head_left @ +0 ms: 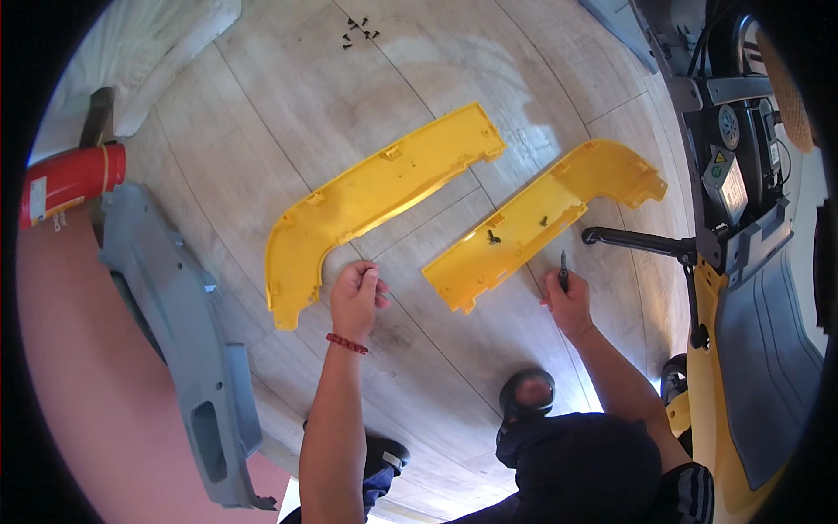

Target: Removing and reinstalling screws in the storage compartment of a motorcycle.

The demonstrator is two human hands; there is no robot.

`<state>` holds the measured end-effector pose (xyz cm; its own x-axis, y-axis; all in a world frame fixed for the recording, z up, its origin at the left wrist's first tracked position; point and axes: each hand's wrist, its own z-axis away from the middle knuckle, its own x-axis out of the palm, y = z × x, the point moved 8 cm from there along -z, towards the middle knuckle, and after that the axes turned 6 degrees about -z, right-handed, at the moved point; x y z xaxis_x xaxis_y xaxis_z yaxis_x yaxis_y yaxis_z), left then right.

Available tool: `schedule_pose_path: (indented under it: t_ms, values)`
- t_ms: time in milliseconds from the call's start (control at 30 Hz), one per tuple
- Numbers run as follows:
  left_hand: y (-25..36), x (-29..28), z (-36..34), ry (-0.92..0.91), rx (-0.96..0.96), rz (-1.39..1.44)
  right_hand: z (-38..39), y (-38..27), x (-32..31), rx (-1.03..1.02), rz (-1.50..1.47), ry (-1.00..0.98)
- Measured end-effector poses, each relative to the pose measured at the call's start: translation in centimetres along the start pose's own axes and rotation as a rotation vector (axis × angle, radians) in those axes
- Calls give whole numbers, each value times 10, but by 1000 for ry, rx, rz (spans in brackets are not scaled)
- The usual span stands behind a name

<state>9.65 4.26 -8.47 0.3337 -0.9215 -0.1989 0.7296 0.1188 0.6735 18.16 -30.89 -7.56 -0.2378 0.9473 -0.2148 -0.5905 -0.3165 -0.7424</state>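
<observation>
My right hand (569,301) is closed around a dark screwdriver (564,272) whose tip points up and away from me. Just beyond that hand lies a curved yellow plastic panel (532,244), its hollow side up, with black screws (494,237) resting in it. My left hand (355,295), with a red bead bracelet at the wrist, has its fingers curled in; whatever they hold, if anything, is hidden. Beside it, to the far left, a second yellow panel (367,192) bends toward me. Both panels lie apart on the floor.
Several loose black screws (362,33) lie on the plank floor (288,113) at the back. A long grey plastic cover (188,349) and a red cylinder (74,183) are on the left. A scooter-like vehicle (742,288) with a black bar (642,240) stands on the right.
</observation>
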Motion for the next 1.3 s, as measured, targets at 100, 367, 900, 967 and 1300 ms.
schedule_pose_path:
  t_ms: [100, 367, 900, 967, 1300]
  values:
    - [-2, 1, -1, 3, -11, 5, 0, 2, 0, -24, -11, -21]
    - [-7, -4, -4, 13, 23, 17, 1, -2, 1, -27, -24, -10]
    - [-7, -5, -1, 30, -29, -15, -1, -4, 1, -66, 22, -9]
    - [-4, -1, -3, 8, -34, -11, 0, -8, -3, -67, 34, 8]
    - [-11, -9, -2, -12, -46, 71, 0, -7, 3, -94, 8, -5]
